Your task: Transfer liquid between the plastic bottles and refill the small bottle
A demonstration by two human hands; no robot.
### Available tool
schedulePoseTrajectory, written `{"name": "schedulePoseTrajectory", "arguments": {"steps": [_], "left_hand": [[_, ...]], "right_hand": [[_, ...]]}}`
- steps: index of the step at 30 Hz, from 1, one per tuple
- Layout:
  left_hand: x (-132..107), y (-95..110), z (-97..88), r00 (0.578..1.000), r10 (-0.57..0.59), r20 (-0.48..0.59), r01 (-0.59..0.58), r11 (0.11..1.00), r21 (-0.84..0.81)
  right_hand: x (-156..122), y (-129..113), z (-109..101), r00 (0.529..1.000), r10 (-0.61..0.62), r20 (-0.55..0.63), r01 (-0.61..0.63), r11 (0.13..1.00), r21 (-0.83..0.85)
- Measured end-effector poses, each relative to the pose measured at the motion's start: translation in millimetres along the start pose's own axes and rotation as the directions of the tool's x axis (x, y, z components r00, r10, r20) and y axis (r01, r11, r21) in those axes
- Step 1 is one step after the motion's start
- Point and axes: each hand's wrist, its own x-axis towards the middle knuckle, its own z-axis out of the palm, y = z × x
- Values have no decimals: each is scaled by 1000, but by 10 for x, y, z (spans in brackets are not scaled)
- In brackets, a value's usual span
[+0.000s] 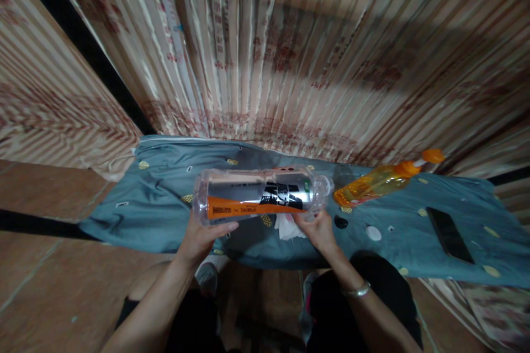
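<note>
A large clear plastic bottle [252, 193] with a silver, orange and black label lies sideways in the air, its neck toward the right. My left hand [205, 240] grips it at the base end, thumb along the lower side and the other fingers hidden behind. Near the shoulder, my right hand [318, 229] closes on the bottle from below; its fingertips are partly hidden. A crumpled white tissue [289, 228] shows beside my right fingers, under the bottle. I cannot tell whether that hand also holds the tissue.
A teal patterned cloth [165, 198] covers the narrow surface. On it lie an orange-capped bottle of yellow liquid [375, 183], a black phone [450, 235], a small black round piece [341, 223] and a white disc [373, 233]. Striped curtains [265, 66] hang behind.
</note>
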Motion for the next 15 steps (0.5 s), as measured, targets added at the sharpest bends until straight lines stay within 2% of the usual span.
{"name": "schedulePoseTrajectory", "arguments": {"steps": [7, 15], "left_hand": [[-28, 42, 54, 1000, 28, 10, -28, 1000, 6], [11, -19, -49, 1000, 5, 22, -7, 996, 87]], "right_hand": [[6, 6, -3, 1000, 12, -2, -12, 1000, -7], [1, -24, -13, 1000, 21, 5, -21, 1000, 12]]}}
